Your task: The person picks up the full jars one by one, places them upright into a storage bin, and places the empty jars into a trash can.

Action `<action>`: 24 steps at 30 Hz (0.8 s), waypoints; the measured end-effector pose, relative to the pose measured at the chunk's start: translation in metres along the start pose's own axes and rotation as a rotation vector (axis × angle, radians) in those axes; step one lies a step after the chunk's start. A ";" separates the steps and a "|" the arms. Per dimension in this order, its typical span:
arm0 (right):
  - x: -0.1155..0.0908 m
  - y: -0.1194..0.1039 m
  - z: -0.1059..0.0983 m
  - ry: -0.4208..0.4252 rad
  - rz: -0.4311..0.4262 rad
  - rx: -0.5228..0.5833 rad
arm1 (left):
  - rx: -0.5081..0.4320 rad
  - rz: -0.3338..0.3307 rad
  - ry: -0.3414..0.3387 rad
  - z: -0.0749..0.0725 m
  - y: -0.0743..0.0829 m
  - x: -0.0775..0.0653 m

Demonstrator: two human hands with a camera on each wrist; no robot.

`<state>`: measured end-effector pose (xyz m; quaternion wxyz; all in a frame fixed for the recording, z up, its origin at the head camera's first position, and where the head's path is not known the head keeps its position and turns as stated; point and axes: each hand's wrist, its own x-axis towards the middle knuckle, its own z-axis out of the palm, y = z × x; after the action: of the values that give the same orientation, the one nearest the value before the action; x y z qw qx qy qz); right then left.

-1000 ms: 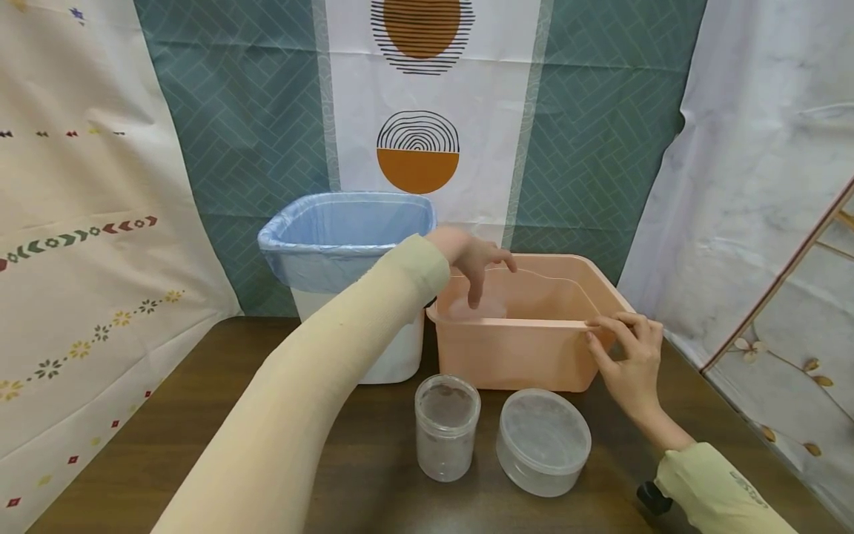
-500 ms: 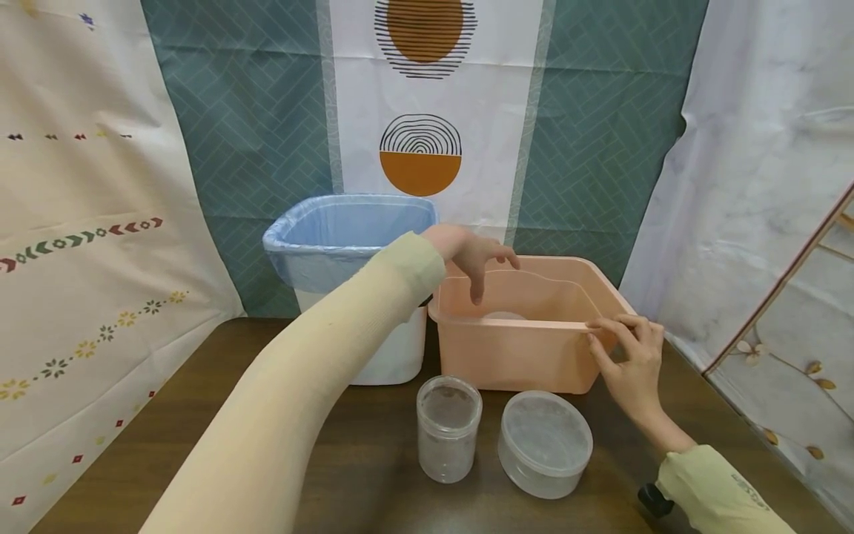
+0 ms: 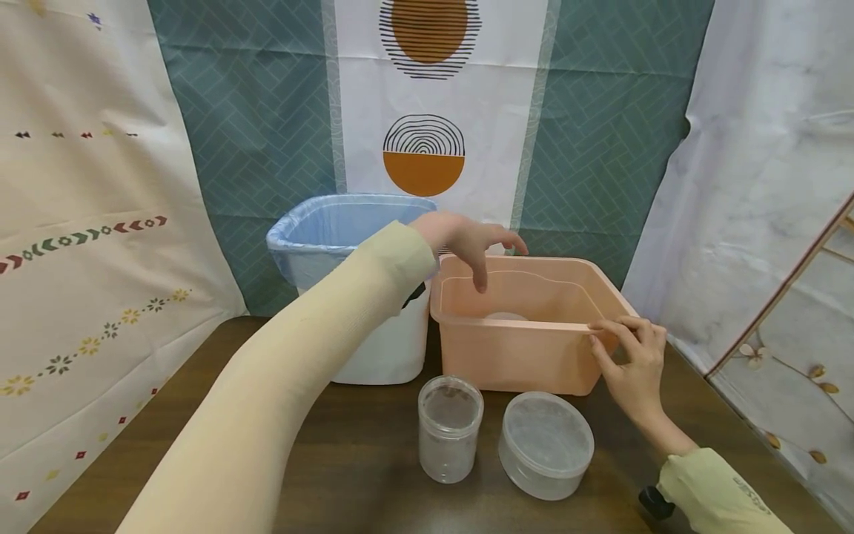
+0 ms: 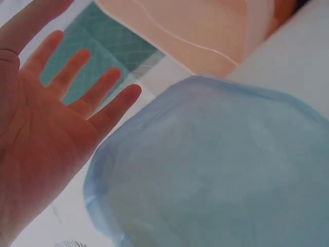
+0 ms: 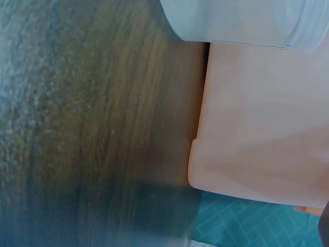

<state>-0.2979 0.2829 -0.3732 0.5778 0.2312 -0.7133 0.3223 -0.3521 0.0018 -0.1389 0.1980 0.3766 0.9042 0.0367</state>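
Note:
My left hand [image 3: 467,241] hovers over the left end of a peach plastic tub [image 3: 517,360], its fingers spread and holding nothing. In the left wrist view, the palm of the left hand [image 4: 51,128] faces the camera beside the blue bag. My right hand [image 3: 634,363] pinches the tub's front rim near its right corner. Inside the tub, a pale translucent round thing [image 3: 505,317] shows just over the front rim; most of it is hidden. Before the tub stand a tall clear jar [image 3: 447,437] and a low round clear container [image 3: 545,445] with a frosted top.
Left of the tub stands a white bin [image 3: 394,356] lined with a blue bag [image 3: 300,241], partly behind my left forearm. Everything stands on a dark wooden table [image 3: 373,460]. A patterned cloth [image 3: 614,148] hangs behind, with other cloths at both sides.
The translucent round thing has dropped from below my left hand and now sits lower in the tub, further right. My left hand has risen slightly. The right hand keeps its grip on the rim.

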 end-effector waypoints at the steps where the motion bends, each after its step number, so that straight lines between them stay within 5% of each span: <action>1: 0.000 0.000 0.000 0.001 0.000 -0.001 | 0.011 0.007 0.009 -0.001 0.000 -0.002; 9: 0.000 -0.001 0.000 0.007 -0.003 0.002 | 0.092 0.094 0.097 -0.002 -0.002 -0.023; 14: 0.000 -0.002 0.000 0.009 -0.009 0.005 | 0.109 0.190 0.238 0.000 -0.008 -0.036; 24: 0.000 -0.002 0.000 0.017 -0.014 0.003 | 0.102 0.247 0.512 0.016 -0.020 -0.067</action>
<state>-0.2966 0.2814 -0.3724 0.5859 0.2342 -0.7062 0.3211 -0.3168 -0.0600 -0.1354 -0.0617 0.4720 0.8727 0.1088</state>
